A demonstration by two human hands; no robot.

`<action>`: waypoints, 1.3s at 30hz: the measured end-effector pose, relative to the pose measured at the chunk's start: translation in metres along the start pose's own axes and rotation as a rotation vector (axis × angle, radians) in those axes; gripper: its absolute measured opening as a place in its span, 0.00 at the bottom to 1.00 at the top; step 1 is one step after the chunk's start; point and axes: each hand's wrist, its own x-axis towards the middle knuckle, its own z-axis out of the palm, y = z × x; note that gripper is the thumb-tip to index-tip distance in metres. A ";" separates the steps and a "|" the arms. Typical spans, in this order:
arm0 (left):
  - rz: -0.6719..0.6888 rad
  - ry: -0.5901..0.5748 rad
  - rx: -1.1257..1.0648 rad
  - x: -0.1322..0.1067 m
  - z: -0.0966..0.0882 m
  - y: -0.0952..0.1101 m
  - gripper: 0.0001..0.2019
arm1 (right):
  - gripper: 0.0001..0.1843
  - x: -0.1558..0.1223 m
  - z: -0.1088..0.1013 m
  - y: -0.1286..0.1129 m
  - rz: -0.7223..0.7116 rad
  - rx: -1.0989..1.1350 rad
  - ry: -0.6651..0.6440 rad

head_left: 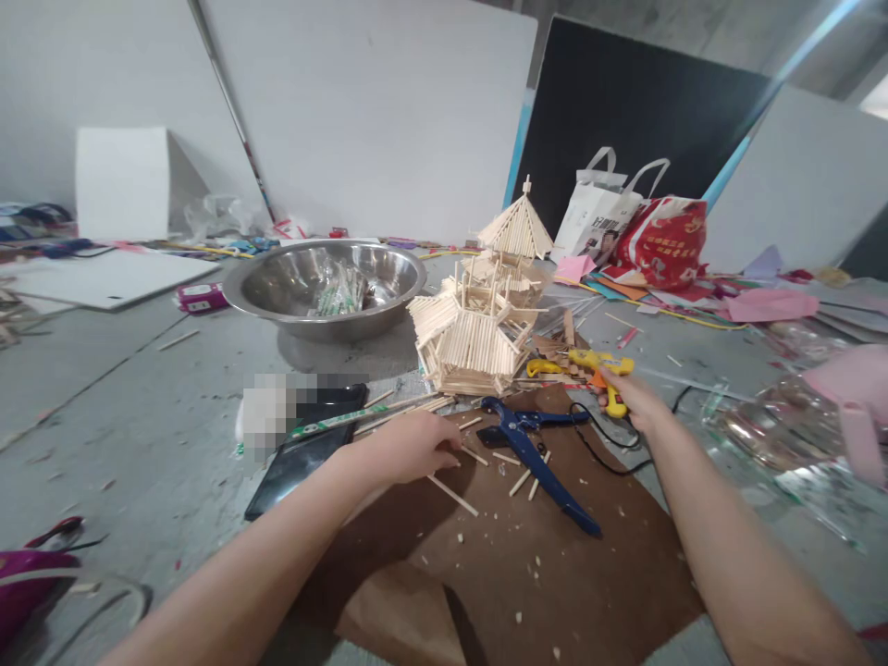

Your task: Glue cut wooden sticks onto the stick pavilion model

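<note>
A tiered pagoda model (486, 314) built from thin wooden sticks stands in the middle of the grey floor. Just right of its base, my right hand (633, 400) is closed round the handle of a yellow glue gun (595, 367), whose black cord trails back over the brown paper. My left hand (409, 446) rests on the edge of the brown paper sheet (527, 564) with fingers curled onto a thin wooden stick (452, 495). Blue-handled cutters (537, 460) lie between my two hands, with short stick pieces scattered around them.
A large steel bowl (326, 285) holding wrapped sticks sits behind left of the model. A dark tablet (295, 462) lies left of my left hand. Shopping bags (635, 231) and coloured paper (763, 303) fill the right; white boards lean against the wall behind.
</note>
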 end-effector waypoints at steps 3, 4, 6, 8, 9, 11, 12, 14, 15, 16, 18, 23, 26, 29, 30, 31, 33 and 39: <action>-0.078 0.074 0.057 -0.004 -0.009 -0.009 0.11 | 0.18 0.004 -0.002 0.000 -0.011 -0.219 0.116; -0.141 0.109 0.102 -0.007 -0.012 -0.014 0.12 | 0.19 0.005 -0.003 0.000 -0.010 -0.279 0.154; -0.295 0.173 0.219 -0.012 -0.018 -0.026 0.11 | 0.22 0.008 -0.006 -0.001 -0.014 -0.472 0.235; -0.410 0.198 0.333 -0.018 -0.021 -0.038 0.11 | 0.24 0.008 -0.008 -0.002 -0.027 -0.696 0.302; -0.445 0.186 0.371 -0.020 -0.021 -0.043 0.12 | 0.25 0.008 -0.008 -0.003 -0.035 -0.791 0.326; -0.458 0.140 0.421 -0.022 -0.019 -0.052 0.12 | 0.26 0.004 -0.008 -0.003 -0.046 -0.896 0.350; -0.452 0.118 0.436 -0.022 -0.016 -0.055 0.12 | 0.27 0.003 -0.008 -0.004 -0.048 -0.897 0.354; -0.421 0.086 0.447 -0.020 -0.011 -0.059 0.11 | 0.27 -0.001 -0.007 -0.004 -0.055 -0.922 0.365; -0.409 0.076 0.443 -0.019 -0.009 -0.060 0.11 | 0.27 -0.002 -0.007 -0.004 -0.057 -0.933 0.370; -0.404 0.068 0.433 -0.018 -0.009 -0.061 0.11 | 0.27 -0.002 -0.006 -0.004 -0.058 -0.942 0.373; -0.424 0.049 0.394 -0.018 -0.011 -0.061 0.11 | 0.27 -0.002 -0.007 -0.004 -0.058 -0.979 0.367; -0.430 0.033 0.292 -0.031 -0.032 -0.052 0.11 | 0.28 0.000 -0.006 -0.003 -0.044 -1.067 0.347; -0.361 0.061 0.215 -0.040 -0.042 -0.044 0.11 | 0.28 0.000 -0.006 -0.002 -0.030 -1.071 0.352; -0.263 0.044 0.055 -0.045 -0.049 -0.035 0.07 | 0.26 -0.001 -0.007 -0.001 -0.085 -1.035 0.410; -0.242 0.029 -0.012 -0.046 -0.050 -0.032 0.06 | 0.25 -0.002 -0.006 0.000 -0.142 -1.012 0.457; -0.229 0.010 -0.083 -0.047 -0.052 -0.030 0.05 | 0.24 -0.003 -0.006 -0.001 -0.221 -0.982 0.509; -0.208 -0.021 -0.228 -0.047 -0.054 -0.026 0.06 | 0.21 -0.009 -0.002 -0.005 -0.409 -0.893 0.588; -0.025 0.012 -0.527 -0.038 -0.045 -0.018 0.08 | 0.15 -0.061 0.042 -0.045 -0.648 -0.269 0.222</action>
